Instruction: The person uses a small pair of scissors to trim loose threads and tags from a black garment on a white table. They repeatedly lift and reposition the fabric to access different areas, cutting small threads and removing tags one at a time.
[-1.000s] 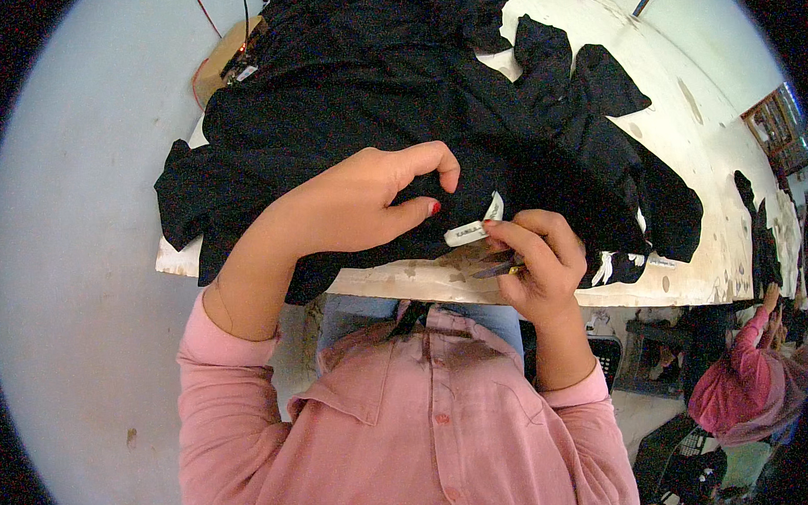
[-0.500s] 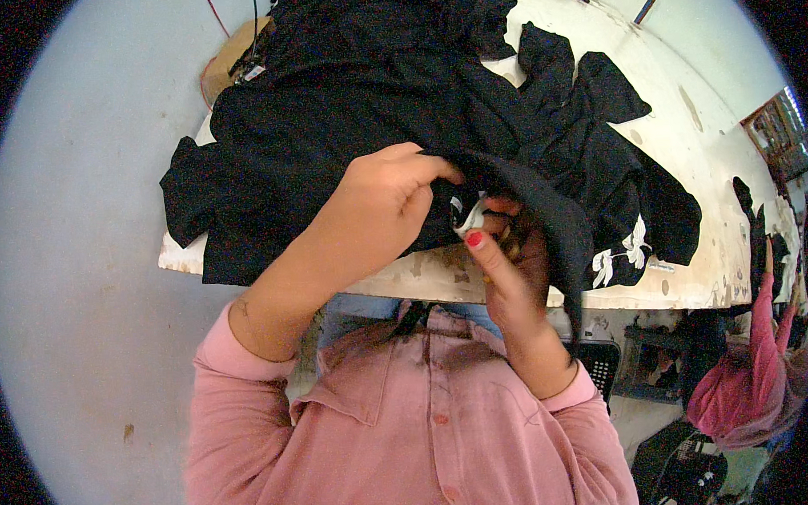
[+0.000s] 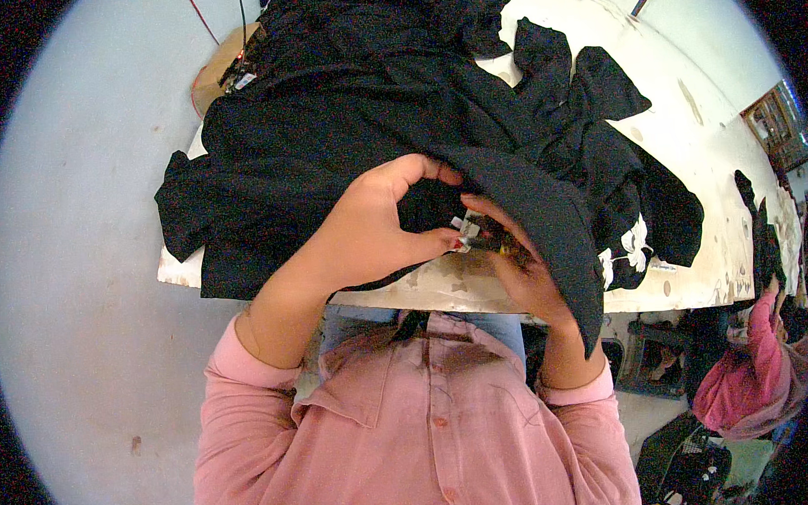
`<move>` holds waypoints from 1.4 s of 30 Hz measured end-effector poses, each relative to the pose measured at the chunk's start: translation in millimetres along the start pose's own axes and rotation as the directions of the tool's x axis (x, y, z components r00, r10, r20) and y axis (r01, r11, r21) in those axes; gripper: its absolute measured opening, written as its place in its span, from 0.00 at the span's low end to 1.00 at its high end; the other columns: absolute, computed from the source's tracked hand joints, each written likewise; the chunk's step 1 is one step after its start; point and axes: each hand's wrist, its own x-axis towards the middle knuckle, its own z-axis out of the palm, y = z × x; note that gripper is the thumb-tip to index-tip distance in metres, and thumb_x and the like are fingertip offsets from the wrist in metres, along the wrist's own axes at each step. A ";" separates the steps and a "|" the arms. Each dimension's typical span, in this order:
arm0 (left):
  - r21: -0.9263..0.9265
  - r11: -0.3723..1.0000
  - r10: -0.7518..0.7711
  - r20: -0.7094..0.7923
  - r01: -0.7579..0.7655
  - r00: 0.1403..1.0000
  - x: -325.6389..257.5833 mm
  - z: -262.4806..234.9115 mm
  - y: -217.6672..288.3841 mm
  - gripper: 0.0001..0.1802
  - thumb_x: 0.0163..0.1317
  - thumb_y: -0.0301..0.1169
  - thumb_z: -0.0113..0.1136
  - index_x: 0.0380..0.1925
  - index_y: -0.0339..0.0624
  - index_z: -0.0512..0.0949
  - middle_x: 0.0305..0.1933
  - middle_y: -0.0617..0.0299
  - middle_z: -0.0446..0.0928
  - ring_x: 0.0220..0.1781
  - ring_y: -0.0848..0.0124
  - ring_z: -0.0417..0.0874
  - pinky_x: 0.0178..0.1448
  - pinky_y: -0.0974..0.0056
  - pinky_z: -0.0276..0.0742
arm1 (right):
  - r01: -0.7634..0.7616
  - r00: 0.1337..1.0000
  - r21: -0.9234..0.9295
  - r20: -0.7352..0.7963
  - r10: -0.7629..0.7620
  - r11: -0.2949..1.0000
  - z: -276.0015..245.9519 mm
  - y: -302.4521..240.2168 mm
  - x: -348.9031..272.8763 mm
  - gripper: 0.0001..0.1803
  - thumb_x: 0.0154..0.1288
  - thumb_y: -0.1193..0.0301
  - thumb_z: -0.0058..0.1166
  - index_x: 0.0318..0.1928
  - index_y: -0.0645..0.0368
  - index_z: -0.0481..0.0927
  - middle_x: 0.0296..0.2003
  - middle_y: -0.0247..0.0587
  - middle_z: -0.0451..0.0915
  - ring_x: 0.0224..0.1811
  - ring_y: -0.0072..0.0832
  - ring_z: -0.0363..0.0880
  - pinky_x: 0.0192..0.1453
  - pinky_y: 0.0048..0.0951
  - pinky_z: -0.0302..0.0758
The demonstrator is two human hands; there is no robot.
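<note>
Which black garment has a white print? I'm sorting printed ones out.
The garment at the right end of the pile, hanging over the table edge: white marks show near its lower hem. The others show plain black.

Pink button-up shirt, collar open, long sleeves pushed up; red-painted fingernails.
</note>
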 end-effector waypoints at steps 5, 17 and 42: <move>-0.061 0.998 -0.006 0.072 0.010 0.997 3.4 -8.4 3.0 0.27 0.47 0.27 0.72 0.49 0.34 0.76 0.47 0.59 0.78 0.51 0.72 0.77 0.57 0.69 0.70 | 0.008 0.991 0.238 0.127 -0.039 0.971 -2.2 25.1 -0.9 0.19 0.49 0.79 0.52 0.45 0.57 0.79 0.42 0.43 0.76 0.47 0.38 0.75 0.55 0.33 0.70; -0.386 0.908 -0.165 0.021 0.160 0.986 8.5 -3.8 3.2 0.29 0.47 0.23 0.67 0.53 0.34 0.73 0.46 0.59 0.78 0.47 0.74 0.78 0.53 0.71 0.73 | 0.106 0.972 0.350 0.161 -0.172 0.931 -17.1 18.4 7.2 0.15 0.51 0.71 0.62 0.42 0.59 0.81 0.34 0.41 0.72 0.36 0.33 0.72 0.40 0.27 0.69; -0.063 0.996 0.063 0.019 -0.062 0.998 6.2 2.6 -8.7 0.40 0.44 0.18 0.67 0.62 0.34 0.65 0.55 0.59 0.73 0.53 0.75 0.75 0.54 0.71 0.73 | 0.110 0.993 -0.053 0.051 -0.107 0.993 -6.4 -6.3 11.0 0.20 0.43 0.77 0.61 0.43 0.57 0.78 0.30 0.43 0.74 0.30 0.38 0.77 0.31 0.30 0.73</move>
